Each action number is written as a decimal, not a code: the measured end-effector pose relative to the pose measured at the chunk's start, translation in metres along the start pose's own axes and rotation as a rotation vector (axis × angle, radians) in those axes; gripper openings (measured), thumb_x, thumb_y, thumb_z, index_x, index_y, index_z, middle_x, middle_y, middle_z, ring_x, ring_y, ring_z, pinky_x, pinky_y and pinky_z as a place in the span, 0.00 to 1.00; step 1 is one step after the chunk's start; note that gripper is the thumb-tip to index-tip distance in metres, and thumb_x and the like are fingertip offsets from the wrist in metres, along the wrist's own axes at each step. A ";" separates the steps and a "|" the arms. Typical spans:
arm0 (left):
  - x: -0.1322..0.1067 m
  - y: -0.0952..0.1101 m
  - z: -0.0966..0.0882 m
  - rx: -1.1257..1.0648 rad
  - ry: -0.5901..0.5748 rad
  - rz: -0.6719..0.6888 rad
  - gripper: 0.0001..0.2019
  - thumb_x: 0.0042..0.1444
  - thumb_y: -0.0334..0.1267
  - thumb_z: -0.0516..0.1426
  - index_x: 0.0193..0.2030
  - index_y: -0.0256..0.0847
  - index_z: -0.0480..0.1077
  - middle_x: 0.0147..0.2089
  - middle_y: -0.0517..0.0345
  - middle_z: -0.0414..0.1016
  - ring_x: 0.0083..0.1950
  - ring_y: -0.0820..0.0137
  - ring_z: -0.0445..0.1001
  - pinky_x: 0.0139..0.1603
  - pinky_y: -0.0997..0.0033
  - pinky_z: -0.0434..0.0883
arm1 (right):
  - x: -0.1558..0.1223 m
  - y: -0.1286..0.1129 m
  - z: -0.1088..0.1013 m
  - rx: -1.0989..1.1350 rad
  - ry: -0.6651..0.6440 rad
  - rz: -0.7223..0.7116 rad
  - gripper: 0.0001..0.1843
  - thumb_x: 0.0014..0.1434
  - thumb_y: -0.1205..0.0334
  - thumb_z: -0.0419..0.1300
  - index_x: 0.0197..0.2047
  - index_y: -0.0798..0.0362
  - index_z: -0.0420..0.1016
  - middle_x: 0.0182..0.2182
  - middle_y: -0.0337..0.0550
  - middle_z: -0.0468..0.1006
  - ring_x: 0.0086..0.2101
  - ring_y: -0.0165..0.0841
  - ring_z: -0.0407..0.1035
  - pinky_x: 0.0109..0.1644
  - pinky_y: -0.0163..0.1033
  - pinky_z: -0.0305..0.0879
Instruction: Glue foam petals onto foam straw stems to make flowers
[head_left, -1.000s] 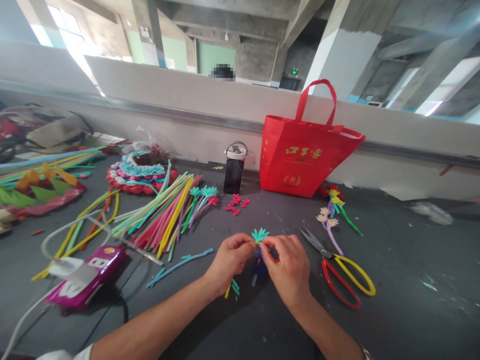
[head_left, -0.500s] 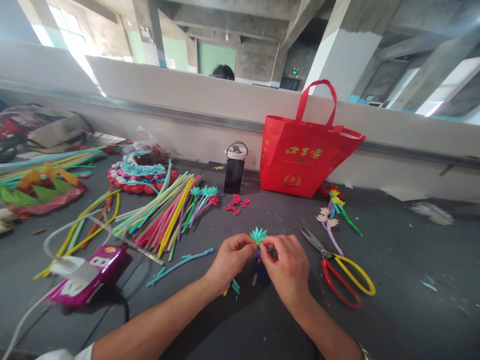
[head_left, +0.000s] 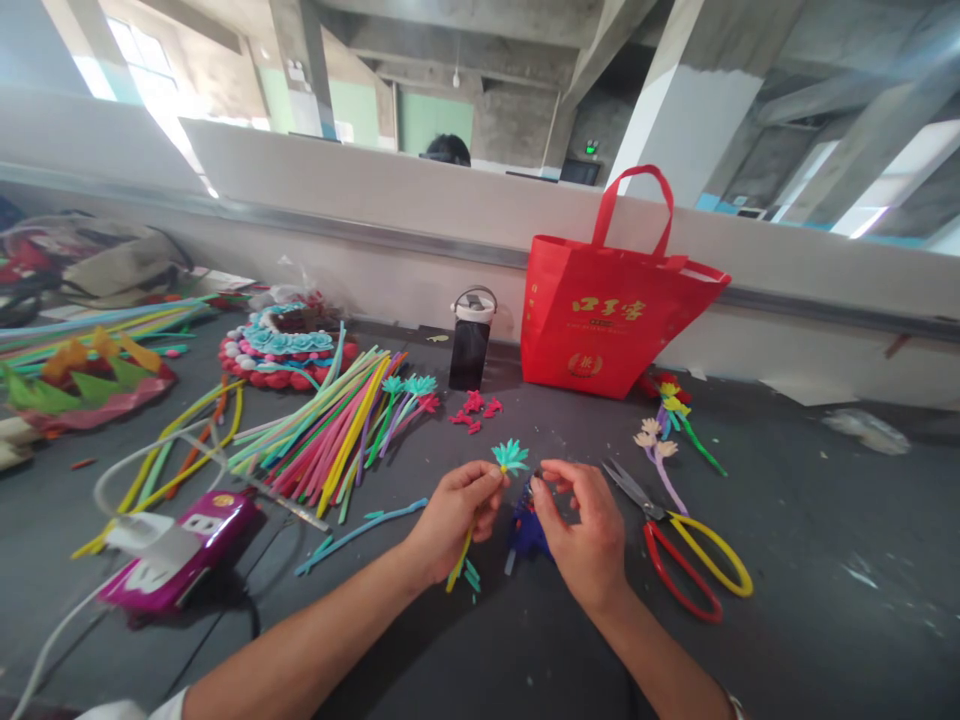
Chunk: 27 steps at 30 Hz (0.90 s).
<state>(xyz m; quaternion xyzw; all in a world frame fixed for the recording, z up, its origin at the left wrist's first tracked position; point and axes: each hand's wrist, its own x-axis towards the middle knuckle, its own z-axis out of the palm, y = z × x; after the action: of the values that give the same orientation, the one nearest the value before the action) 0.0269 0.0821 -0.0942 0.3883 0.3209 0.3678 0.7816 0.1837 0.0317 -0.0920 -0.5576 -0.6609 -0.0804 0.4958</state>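
My left hand (head_left: 454, 518) pinches the yellow stem of a small teal flower (head_left: 511, 456) made of fuzzy craft wire, and holds it upright over the dark table (head_left: 787, 560). My right hand (head_left: 583, 528) is a little to the right of the flower, fingers curled with the thumb and forefinger near each other; nothing shows between them. A small blue piece (head_left: 525, 528) lies on the table between the two hands. Teal scraps (head_left: 470, 576) lie under my left hand.
Red and yellow scissors (head_left: 679, 545) lie right of my right hand. A heap of coloured craft wires (head_left: 330, 425) spreads to the left, with a purple glue gun (head_left: 176, 550) nearer. A dark bottle (head_left: 469, 340), a red bag (head_left: 611, 300), finished flowers (head_left: 667, 420) stand behind.
My right hand has let go of the teal flower and drawn away to the right. The left hand keeps the flower and has tipped it slightly left.
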 end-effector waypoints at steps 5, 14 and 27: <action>0.002 0.001 -0.004 -0.061 -0.051 -0.036 0.11 0.53 0.42 0.60 0.35 0.37 0.66 0.22 0.68 0.58 0.17 0.83 0.48 0.17 0.79 0.41 | -0.003 0.001 0.002 0.054 -0.017 0.041 0.08 0.63 0.63 0.57 0.46 0.50 0.71 0.36 0.42 0.75 0.34 0.33 0.69 0.38 0.40 0.67; -0.001 0.002 -0.001 0.015 -0.057 -0.056 0.09 0.55 0.42 0.58 0.33 0.37 0.67 0.21 0.70 0.54 0.16 0.84 0.43 0.17 0.77 0.37 | -0.001 0.001 0.004 0.049 -0.081 -0.013 0.07 0.64 0.63 0.57 0.46 0.49 0.72 0.35 0.43 0.76 0.36 0.35 0.70 0.42 0.43 0.68; -0.007 0.006 0.006 0.094 -0.038 -0.080 0.09 0.52 0.41 0.58 0.30 0.37 0.68 0.18 0.73 0.45 0.17 0.83 0.39 0.18 0.76 0.37 | 0.001 0.001 0.001 0.031 -0.101 -0.057 0.04 0.63 0.66 0.57 0.39 0.50 0.74 0.32 0.41 0.74 0.35 0.34 0.68 0.41 0.41 0.65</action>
<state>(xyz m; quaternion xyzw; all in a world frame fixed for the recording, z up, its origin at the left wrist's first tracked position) 0.0260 0.0769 -0.0845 0.4184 0.3383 0.3132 0.7825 0.1841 0.0336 -0.0922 -0.5343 -0.7017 -0.0561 0.4679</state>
